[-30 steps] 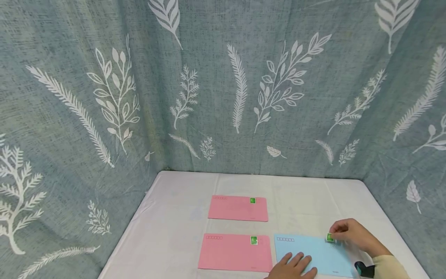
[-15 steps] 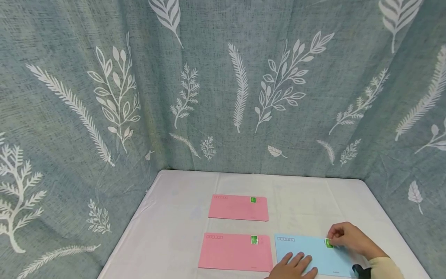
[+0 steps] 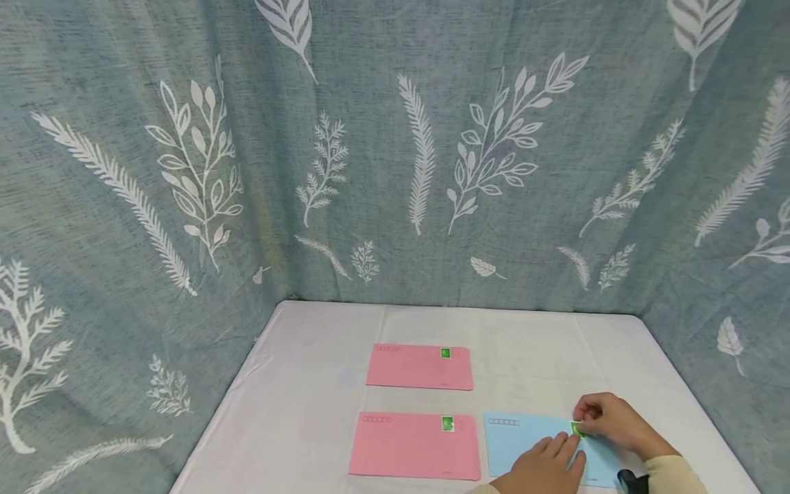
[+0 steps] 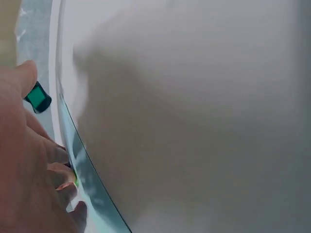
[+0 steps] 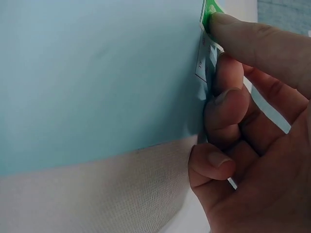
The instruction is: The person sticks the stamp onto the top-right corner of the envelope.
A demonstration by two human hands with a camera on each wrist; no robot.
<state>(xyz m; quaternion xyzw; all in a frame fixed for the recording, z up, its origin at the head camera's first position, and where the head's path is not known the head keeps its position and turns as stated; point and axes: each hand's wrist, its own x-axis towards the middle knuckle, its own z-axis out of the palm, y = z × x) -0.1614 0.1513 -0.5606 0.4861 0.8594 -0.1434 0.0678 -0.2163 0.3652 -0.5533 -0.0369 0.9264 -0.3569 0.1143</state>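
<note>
A light blue envelope (image 3: 512,442) lies at the front right of the table, a row of small boxes printed at its upper left. My right hand (image 3: 611,420) pinches a green postage stamp (image 3: 576,429) at the envelope's upper right corner. In the right wrist view the thumb is on the stamp (image 5: 212,8), whose white edge curls up beside a printed outline on the envelope (image 5: 97,82). My left hand (image 3: 546,465) lies over the envelope with fingers extended, fingertips close to the stamp. The left wrist view shows that hand (image 4: 24,150) at the envelope's edge.
Two pink envelopes lie to the left, a nearer one (image 3: 407,449) and a farther one (image 3: 404,370), each bearing a green stamp at its upper right. A white cloth (image 3: 321,384) covers the table. A blue-green leaf-patterned curtain (image 3: 370,171) stands around the back and sides.
My right hand has moved slightly left, bringing the stamp from the envelope's top edge down over its corner. My left hand has slid right across the envelope, up to the stamp.
</note>
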